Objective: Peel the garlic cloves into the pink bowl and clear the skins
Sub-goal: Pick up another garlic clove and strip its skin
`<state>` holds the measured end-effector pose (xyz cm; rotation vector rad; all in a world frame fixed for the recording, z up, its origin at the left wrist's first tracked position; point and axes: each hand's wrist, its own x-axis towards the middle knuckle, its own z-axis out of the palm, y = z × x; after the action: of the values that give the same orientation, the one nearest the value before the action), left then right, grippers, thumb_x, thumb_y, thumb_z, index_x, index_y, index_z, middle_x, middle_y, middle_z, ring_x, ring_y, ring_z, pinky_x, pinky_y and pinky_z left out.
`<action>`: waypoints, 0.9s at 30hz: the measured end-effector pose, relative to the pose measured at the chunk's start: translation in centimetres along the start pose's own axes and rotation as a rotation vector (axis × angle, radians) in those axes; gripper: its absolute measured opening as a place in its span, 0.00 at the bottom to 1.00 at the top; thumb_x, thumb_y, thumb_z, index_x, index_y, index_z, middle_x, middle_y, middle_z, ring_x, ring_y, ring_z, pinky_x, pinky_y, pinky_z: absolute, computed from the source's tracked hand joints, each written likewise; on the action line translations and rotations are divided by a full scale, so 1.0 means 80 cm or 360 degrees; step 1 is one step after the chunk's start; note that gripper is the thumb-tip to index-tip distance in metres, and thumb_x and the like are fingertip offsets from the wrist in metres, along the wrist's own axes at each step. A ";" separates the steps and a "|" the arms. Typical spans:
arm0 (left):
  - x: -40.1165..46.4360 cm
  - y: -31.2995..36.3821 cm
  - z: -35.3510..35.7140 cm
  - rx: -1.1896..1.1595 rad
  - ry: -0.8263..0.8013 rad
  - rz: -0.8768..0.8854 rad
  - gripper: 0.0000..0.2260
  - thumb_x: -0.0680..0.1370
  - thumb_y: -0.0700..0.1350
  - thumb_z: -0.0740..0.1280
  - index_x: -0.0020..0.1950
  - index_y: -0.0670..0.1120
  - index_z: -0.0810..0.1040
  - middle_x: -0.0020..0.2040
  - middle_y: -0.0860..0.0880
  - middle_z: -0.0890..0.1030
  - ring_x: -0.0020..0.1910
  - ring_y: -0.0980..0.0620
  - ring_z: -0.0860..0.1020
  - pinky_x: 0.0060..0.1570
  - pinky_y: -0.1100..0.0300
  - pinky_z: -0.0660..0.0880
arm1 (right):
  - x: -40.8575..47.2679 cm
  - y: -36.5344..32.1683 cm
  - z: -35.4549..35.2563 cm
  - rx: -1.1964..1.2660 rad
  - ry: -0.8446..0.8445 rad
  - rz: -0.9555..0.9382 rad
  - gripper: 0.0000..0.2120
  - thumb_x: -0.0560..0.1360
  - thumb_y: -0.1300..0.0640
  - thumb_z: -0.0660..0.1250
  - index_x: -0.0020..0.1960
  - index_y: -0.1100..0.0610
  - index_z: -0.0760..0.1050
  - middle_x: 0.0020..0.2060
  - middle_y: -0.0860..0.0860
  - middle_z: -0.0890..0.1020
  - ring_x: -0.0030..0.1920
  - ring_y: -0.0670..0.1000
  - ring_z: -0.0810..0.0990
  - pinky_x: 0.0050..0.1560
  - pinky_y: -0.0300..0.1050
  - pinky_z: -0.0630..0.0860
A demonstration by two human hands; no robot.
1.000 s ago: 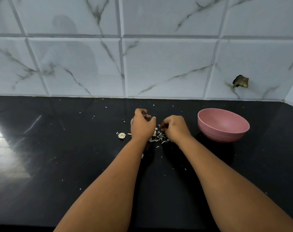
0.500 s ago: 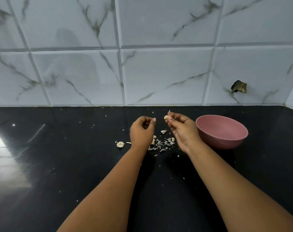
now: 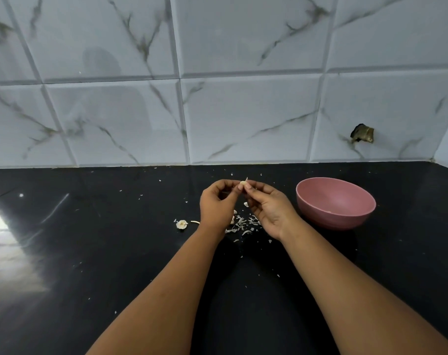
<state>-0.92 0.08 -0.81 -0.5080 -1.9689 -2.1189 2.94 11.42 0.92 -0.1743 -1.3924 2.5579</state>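
Both hands meet above the counter [image 3: 115,252], left hand [image 3: 216,205] and right hand [image 3: 268,210] pinching one garlic clove [image 3: 242,184] between curled fingertips.

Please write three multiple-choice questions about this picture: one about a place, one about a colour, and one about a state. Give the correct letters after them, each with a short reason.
1. Where does the bowl stand, relative to the hands?
A. To the person's right of them
B. To the person's left of them
C. Between them

2. What colour is the countertop?
A. White
B. Black
C. Pink

3. What is happening with the garlic clove?
A. It lies in the bowl
B. It lies alone on the counter
C. Both hands pinch it above the counter

Answers:
1. A: the bowl sits beyond the right hand, near the wall corner.
2. B: the surface is dark and glossy, with pale garlic skins scattered on it.
3. C: the fingertips of the left hand and the right hand meet on the clove, raised over the skins.
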 end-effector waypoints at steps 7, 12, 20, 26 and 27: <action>0.001 -0.001 -0.001 -0.0003 -0.0006 -0.0118 0.03 0.77 0.40 0.71 0.46 0.47 0.84 0.43 0.45 0.86 0.49 0.41 0.83 0.52 0.46 0.81 | 0.004 0.005 -0.004 -0.0125 -0.0035 -0.0040 0.05 0.73 0.66 0.70 0.46 0.58 0.80 0.38 0.51 0.85 0.38 0.44 0.83 0.37 0.35 0.77; 0.001 -0.002 -0.001 0.0080 0.0026 -0.0168 0.03 0.77 0.40 0.70 0.45 0.46 0.84 0.42 0.44 0.85 0.48 0.40 0.83 0.49 0.45 0.81 | 0.005 0.007 -0.010 -0.0484 -0.0044 -0.0242 0.06 0.71 0.66 0.73 0.46 0.58 0.80 0.38 0.51 0.84 0.38 0.44 0.82 0.37 0.35 0.76; 0.003 -0.005 0.000 0.0192 0.0031 -0.0202 0.05 0.78 0.41 0.68 0.42 0.46 0.82 0.36 0.49 0.83 0.35 0.52 0.78 0.38 0.54 0.77 | 0.010 0.009 -0.013 -0.0780 -0.0131 -0.0365 0.09 0.73 0.66 0.71 0.50 0.55 0.79 0.40 0.53 0.85 0.42 0.48 0.83 0.45 0.38 0.79; 0.001 -0.001 0.005 0.0047 -0.0059 -0.0365 0.06 0.80 0.42 0.64 0.46 0.45 0.79 0.40 0.48 0.81 0.40 0.52 0.78 0.39 0.59 0.74 | 0.009 0.009 -0.012 -0.0723 -0.0257 -0.0357 0.09 0.77 0.66 0.66 0.54 0.55 0.80 0.41 0.54 0.82 0.42 0.48 0.79 0.47 0.40 0.77; 0.002 0.000 0.006 0.0037 -0.0073 -0.0383 0.06 0.80 0.41 0.63 0.47 0.45 0.79 0.41 0.47 0.81 0.41 0.51 0.77 0.41 0.58 0.74 | 0.009 0.009 -0.012 -0.0671 -0.0266 -0.0327 0.09 0.78 0.66 0.65 0.54 0.56 0.80 0.42 0.54 0.82 0.42 0.48 0.79 0.47 0.40 0.77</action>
<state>-0.99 0.54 -0.77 -0.3326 -2.1748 -2.2369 2.38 12.04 -0.20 0.1134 -1.8913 2.1284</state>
